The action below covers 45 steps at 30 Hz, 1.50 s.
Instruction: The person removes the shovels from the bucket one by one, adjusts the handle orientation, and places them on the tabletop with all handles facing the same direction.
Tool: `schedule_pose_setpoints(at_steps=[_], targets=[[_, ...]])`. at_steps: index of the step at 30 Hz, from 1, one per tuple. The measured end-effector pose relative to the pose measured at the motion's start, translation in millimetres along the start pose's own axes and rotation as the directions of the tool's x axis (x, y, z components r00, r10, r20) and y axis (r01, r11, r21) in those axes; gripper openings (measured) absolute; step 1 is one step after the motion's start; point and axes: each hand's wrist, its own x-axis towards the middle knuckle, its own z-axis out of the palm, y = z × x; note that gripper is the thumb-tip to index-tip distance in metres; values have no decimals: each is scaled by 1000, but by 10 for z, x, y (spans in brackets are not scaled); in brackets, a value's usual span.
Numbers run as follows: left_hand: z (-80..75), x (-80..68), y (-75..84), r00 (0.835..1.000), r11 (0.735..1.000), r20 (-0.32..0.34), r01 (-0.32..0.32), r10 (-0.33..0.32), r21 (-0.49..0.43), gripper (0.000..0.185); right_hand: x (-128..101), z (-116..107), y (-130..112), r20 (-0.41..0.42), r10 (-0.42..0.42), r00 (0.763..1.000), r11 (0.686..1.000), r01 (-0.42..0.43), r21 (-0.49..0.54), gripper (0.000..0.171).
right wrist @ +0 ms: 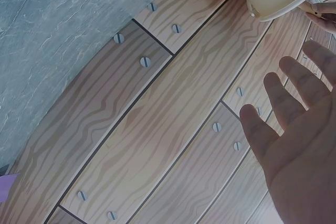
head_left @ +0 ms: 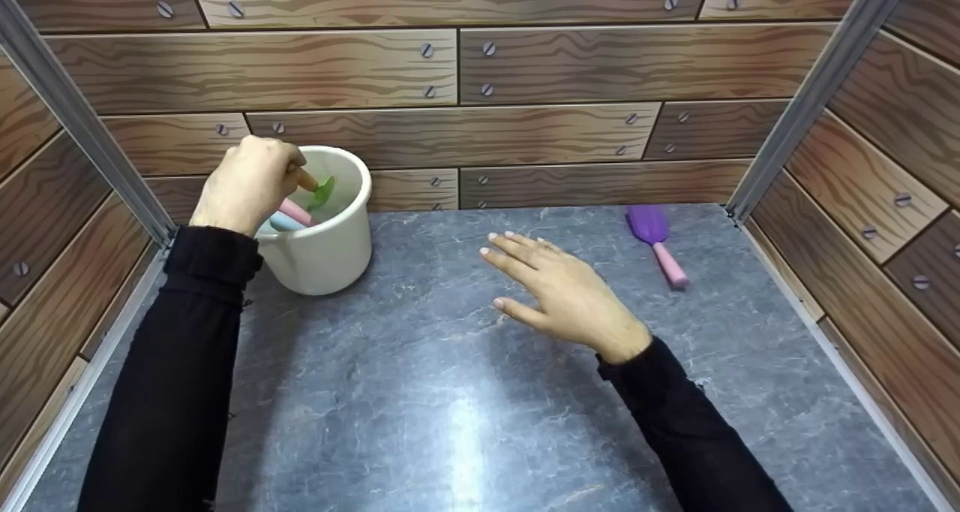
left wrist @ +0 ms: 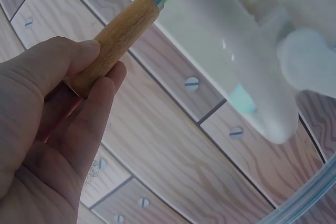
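Observation:
My left hand (head_left: 251, 178) is over the mouth of a white bucket (head_left: 322, 260) at the back left. Thumb and fingers pinch the wooden handle (left wrist: 118, 40) of a small garden tool, whose green head (head_left: 323, 192) points down inside the bucket; its exact shape is partly hidden. Below that hand, a pink handle (head_left: 297, 212) and a light blue piece (head_left: 285, 222) show inside the bucket. My right hand (head_left: 562, 290) hovers above the table with fingers straight and spread, holding nothing. To its right lies a purple hand shovel (head_left: 648, 224) with a pink handle.
A grey marble-patterned tabletop (head_left: 390, 362) spreads below both hands. Wood-patterned panels (head_left: 555, 133) close off the back and both sides, with metal posts (head_left: 795, 99) at the corners. Light reflects off the table's front middle.

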Motion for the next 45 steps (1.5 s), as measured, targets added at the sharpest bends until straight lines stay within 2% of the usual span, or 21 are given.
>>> schedule_pose_setpoints(at_steps=[10, 17, 24, 34, 45], targets=[[-76, -95, 48, 996, 1000, -85, -2, 2, 1, 20, -7, -12, 6, -5, 11, 1000, 1000, -11, 10, 74], [-109, -137, 80, 993, 1000, -121, -16, 17, 15, 26, -16, -12, 12, -2, 20, 1000, 1000, -20, 12, 74], [-140, -175, 111, 986, 1000, -163, -20, 20, 2, 22, -17, -11, 15, -5, 21, 1000, 1000, -21, 14, 75], [-141, -202, 189, 965, 996, -248, -75, 87, 57, 25, -21, -20, 24, -14, 17, 1000, 1000, -17, 7, 74], [-57, -195, 267, 931, 988, -330, -138, 155, 73, 23, -29, -28, 36, -21, 15, 1000, 1000, -15, 0, 74]])
